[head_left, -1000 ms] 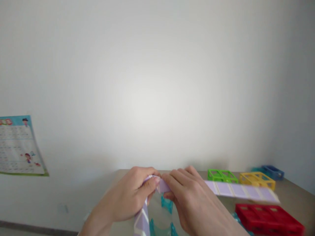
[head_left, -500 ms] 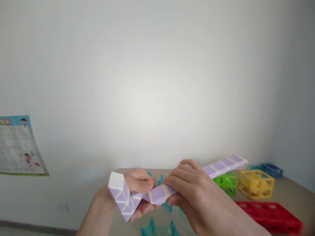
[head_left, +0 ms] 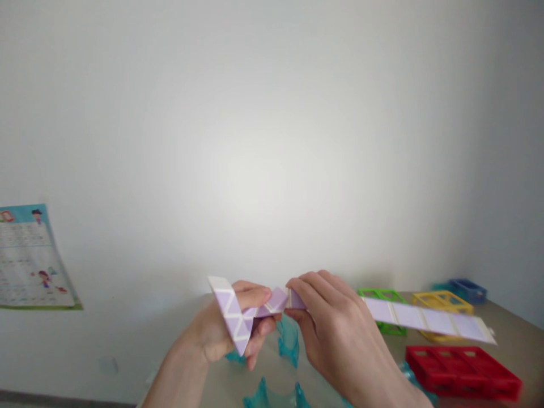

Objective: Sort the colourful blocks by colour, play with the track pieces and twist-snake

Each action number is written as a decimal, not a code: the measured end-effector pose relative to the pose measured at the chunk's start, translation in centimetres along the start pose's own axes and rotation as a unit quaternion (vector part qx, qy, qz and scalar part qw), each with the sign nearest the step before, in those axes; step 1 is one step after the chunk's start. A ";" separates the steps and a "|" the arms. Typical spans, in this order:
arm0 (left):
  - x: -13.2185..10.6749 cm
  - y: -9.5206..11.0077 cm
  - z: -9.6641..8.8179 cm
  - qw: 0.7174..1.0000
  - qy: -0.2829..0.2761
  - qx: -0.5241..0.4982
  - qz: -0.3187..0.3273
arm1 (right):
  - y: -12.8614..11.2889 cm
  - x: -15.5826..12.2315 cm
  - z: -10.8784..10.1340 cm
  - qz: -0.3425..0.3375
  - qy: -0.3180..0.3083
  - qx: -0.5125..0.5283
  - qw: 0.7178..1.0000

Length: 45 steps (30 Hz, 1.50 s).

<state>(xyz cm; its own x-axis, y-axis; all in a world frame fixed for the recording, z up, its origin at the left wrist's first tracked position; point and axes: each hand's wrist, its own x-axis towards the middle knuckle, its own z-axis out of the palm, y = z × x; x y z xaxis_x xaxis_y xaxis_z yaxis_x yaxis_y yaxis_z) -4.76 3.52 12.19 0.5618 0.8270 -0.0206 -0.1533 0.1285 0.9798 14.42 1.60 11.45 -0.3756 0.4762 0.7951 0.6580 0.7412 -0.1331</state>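
A long purple-and-white twist snake puzzle (head_left: 425, 320) is held up over the table in both hands. My left hand (head_left: 221, 334) is closed round its bent left end, which folds into a V with a white tip pointing up. My right hand (head_left: 335, 334) pinches the puzzle just right of the bend, thumb under and fingers over. From there the straight part runs out to the right, above the coloured blocks. Teal translucent plastic pieces (head_left: 289, 343) stand on the table right under my hands.
On the grey-brown table (head_left: 510, 334) lie a red frame block (head_left: 463, 371), a green one (head_left: 382, 294), a yellow one (head_left: 444, 300) and a blue one (head_left: 467, 289) by the right wall. A printed poster (head_left: 29, 260) hangs on the white wall at left.
The puzzle's straight part has swung down from a raised slant to nearly level. The left end's bend has turned, its tip now pointing up and left. Both hands kept their grip.
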 end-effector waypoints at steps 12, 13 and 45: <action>-0.5 0.5 1.9 0.993 0.061 -0.049 0.091 | 1.1 0.1 2.0 -0.007 0.132 -0.007 0.991; -0.7 0.7 1.7 0.993 0.058 -0.034 0.095 | 1.2 0.1 1.9 -0.006 0.122 -0.003 0.992; -3.5 2.2 0.8 0.921 0.112 0.328 0.178 | -1.3 -0.5 1.4 0.126 -0.116 0.277 0.946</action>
<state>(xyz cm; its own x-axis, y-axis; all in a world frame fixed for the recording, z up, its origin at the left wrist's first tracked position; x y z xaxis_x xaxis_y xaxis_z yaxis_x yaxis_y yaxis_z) -6.38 0.50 14.62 0.3782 0.8541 0.3570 0.2688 -0.4704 0.8405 12.89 1.04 10.39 -0.4277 0.7143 0.5539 0.3279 0.6937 -0.6413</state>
